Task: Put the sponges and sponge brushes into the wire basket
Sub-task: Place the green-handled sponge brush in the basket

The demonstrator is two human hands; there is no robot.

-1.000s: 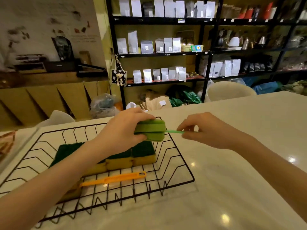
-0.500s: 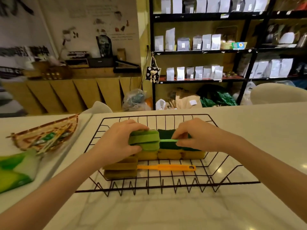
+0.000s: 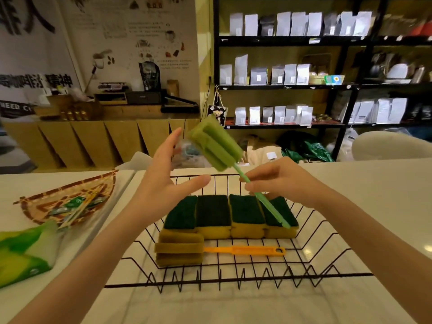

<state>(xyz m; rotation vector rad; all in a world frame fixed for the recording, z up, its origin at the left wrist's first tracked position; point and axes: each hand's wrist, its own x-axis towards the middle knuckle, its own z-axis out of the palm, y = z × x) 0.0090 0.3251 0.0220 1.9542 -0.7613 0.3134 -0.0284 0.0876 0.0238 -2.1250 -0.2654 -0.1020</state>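
Worktop: white, carries the wire basket.
Orange brush: already in the basket, lying flat.
Sponges: four in a row, behind it (done).
Right hand: fingers pinch the green brush by its handle, above the basket.
Left hand: fingers spread, holding nothing.
Left to do: lay down the green brush.

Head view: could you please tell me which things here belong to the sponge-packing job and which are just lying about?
Part of the job:
- wire basket
- four green-and-yellow sponges in it
- orange sponge brush in it
- green sponge brush, held by the right hand; left hand open beside it

Lying about:
- woven tray with packets
- green-and-white packet
- shelf bags
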